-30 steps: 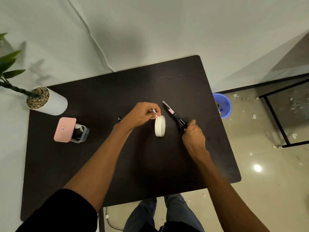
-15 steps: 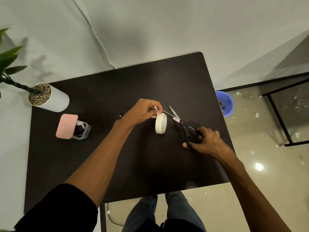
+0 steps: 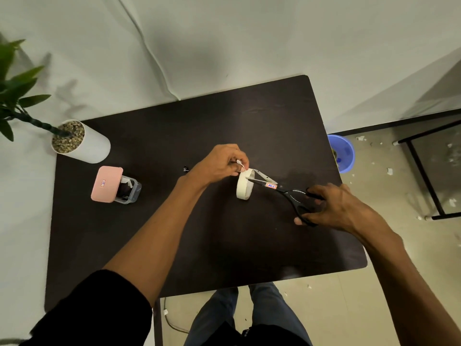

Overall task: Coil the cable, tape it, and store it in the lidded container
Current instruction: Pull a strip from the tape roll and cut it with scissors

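A cream roll of tape (image 3: pixel 244 186) stands on edge at the middle of the dark table (image 3: pixel 174 233). My left hand (image 3: pixel 220 164) pinches the pulled-out tape end just above the roll. My right hand (image 3: pixel 334 207) grips the black-handled scissors (image 3: pixel 287 193), whose open blades straddle the tape strip at the roll's top. A clear container (image 3: pixel 128 189) sits at the left with its pink lid (image 3: pixel 106 184) leaning against it; something dark lies inside. A small black cable tip (image 3: pixel 185 168) shows by my left wrist; the rest is hidden.
A white plant pot (image 3: pixel 82 142) with pebbles stands at the table's far left corner. On the floor to the right are a blue bucket (image 3: pixel 341 152) and a black metal frame (image 3: pixel 429 176). My legs are below the table's near edge.
My right hand picked the scissors up off the table, opened the blades and brought them to the tape strip. My left hand kept hold of the tape end.
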